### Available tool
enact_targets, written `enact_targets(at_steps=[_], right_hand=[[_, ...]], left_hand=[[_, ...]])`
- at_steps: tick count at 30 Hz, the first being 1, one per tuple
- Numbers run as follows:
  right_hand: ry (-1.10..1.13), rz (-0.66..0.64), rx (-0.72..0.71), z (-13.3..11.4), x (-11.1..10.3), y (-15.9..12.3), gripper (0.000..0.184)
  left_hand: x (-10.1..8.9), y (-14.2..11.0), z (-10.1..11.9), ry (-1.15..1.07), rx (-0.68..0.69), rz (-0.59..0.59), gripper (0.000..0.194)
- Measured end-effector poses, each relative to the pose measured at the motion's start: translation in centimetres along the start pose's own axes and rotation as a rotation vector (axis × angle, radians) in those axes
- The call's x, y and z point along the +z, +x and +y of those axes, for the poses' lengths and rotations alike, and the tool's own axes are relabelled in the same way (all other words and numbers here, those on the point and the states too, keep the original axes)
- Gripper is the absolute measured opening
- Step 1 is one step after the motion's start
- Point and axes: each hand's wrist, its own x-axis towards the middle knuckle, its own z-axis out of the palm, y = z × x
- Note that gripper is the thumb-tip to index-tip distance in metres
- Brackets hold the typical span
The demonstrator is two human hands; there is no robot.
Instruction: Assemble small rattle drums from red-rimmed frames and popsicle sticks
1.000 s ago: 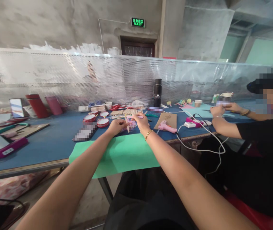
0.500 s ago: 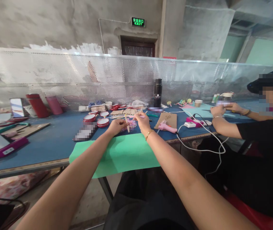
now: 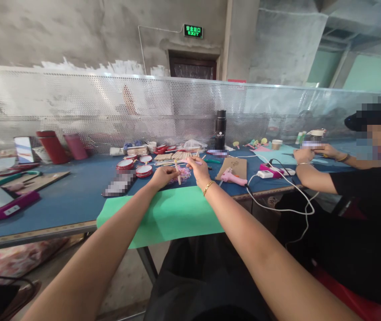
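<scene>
Pinching stick (image 3: 178, 177) ctr-frame w/ L fingers (image 3: 171, 170), R fingers (image 3: 191, 161) gripping pink item (image 3: 198, 163), poses ~unchanged, so likely same step.

Craft workshop; glue gun (image 3: 235, 178), wooden sticks (image 3: 168, 157) on worktable (image 3: 73, 191); bare concrete wall (image 3: 76, 31)

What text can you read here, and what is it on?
"安全出口" and "EXIT": lit sign.
Too small to read: white print on the black bottle.
Too small: label on the purple object.
Too small: red strip.
</scene>
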Motion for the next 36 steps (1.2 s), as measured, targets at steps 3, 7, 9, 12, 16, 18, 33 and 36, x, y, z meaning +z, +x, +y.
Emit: enact_targets(at_steps=[3, 7, 9, 12, 16, 18, 33, 36], right_hand=[[0.015, 0.000, 0.009, -0.11, 0.10, -0.06, 0.019], [0.019, 0.031, 0.024, 0.12, 0.03, -0.01, 0.016], [0.018, 0.040, 0.026, 0.27, -0.03, 0.05, 0.020], [0.018, 0.031, 0.026, 0.43, 0.00, 0.07, 0.017], [0.011, 0.000, 0.024, 0.39, 0.27, -0.15, 0.018], [0.005, -0.019, 0.022, 0.31, 0.41, -0.32, 0.021], [-0.001, -0.023, 0.014, 0.37, 0.44, -0.24, 0.020], [0.002, -0.029, 0.014, 0.44, 0.46, -0.20, 0.018]], left_hand=[[0.02, -0.02, -0.10, -0.007, -0.010, -0.006, 0.046], [0.05, 0.05, -0.47, -0.003, -0.015, -0.007, 0.042], [0.05, 0.10, -0.64, -0.003, -0.016, -0.011, 0.041], [0.04, 0.15, -0.77, -0.005, -0.016, -0.015, 0.041], [0.04, 0.17, -0.74, -0.004, -0.017, -0.011, 0.041], [0.07, 0.19, -0.74, -0.006, -0.017, -0.009, 0.042], [0.04, 0.24, -0.85, 0.012, -0.014, -0.014, 0.044], [0.03, 0.26, -0.83, 0.013, -0.013, -0.017, 0.044]])
